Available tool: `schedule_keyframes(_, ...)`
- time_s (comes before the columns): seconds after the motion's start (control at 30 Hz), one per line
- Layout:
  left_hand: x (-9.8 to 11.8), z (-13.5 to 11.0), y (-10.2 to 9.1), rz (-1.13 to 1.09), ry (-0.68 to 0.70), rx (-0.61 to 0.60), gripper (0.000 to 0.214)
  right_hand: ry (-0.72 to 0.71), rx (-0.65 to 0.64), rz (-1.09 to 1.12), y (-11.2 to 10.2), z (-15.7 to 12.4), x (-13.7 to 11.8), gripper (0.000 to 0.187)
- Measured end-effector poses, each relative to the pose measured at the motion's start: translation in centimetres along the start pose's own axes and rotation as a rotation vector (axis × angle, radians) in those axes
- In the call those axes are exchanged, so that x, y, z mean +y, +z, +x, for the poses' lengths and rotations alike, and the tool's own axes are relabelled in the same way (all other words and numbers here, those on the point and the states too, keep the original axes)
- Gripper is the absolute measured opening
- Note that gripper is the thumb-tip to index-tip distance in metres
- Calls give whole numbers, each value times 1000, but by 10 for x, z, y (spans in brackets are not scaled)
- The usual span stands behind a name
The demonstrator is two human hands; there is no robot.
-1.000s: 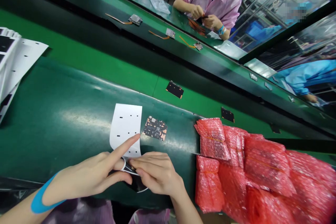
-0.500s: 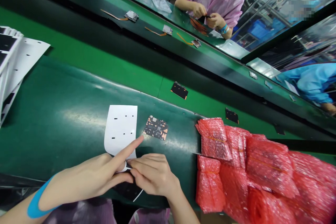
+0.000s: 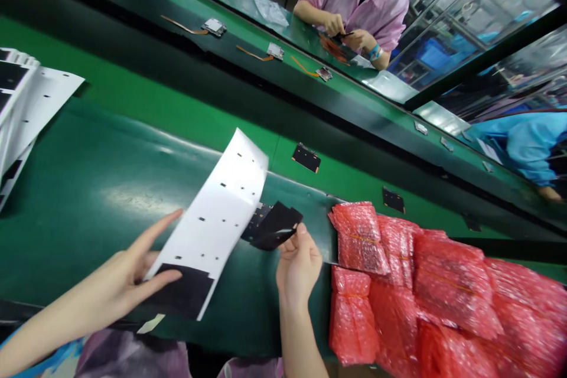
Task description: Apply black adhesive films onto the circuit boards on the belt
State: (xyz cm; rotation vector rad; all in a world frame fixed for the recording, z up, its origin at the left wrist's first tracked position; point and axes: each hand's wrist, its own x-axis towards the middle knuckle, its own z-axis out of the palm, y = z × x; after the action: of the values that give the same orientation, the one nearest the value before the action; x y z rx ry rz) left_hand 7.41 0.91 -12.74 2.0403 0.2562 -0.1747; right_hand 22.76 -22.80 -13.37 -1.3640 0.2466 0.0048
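My left hand pinches the near end of a long white backing sheet, thumb on top, forefinger stretched out. The sheet slants up to the right and carries a black patch at its near end. My right hand grips a thin black sticker by its edge, held just off the sheet's right side. The sticker hovers over a small circuit board on the dark green mat, hiding most of it.
Red bubble-wrap bags pile up at the right. A stack of white sheets lies at the left edge. Black pieces ride the green conveyor. Across it, a person in pink handles small parts.
The two hands have parted. The right one has peeled a black sticker off the sheet and lifted it over the circuit board. The left one has raised the sheet and swung it rightward.
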Motion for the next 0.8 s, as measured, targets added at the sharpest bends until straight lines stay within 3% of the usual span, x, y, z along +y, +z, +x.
schedule_keyframes(0.07, -18, -5, -9, 134, -76, 105, 82, 86, 68, 127, 1, 6, -6, 39)
schedule_keyframes(0.17, -16, -5, -1, 660, 71, 637, 92, 140, 61, 175, 5, 1, -12, 38)
schedule_keyframes(0.2, -6, -3, 10, 719, 123, 703, 94, 164, 42, 183, 8, -4, -12, 38)
schedule_keyframes(0.3, 32, 12, 49, 698, 434, 542, 54, 289, -44, 218, 16, -26, -7, 35)
schedule_keyframes(0.37, 49, 24, 69, 732, 538, 444, 42, 367, -101, 235, 18, -40, -4, 33)
schedule_keyframes(0.47, 49, 35, 76, 736, 634, 370, 57, 358, -245, 221, 12, -49, -5, 38)
schedule_keyframes(0.57, 35, 33, 69, 625, 693, 344, 65, 220, -347, 192, -5, -45, -9, 53)
schedule_keyframes(0.67, 26, 26, 62, 241, 486, 263, 55, 27, -340, 72, -24, -33, -11, 49)
schedule_keyframes(0.8, 28, 24, 54, -393, 107, -43, 45, -78, -495, -225, -36, -20, -17, 46)
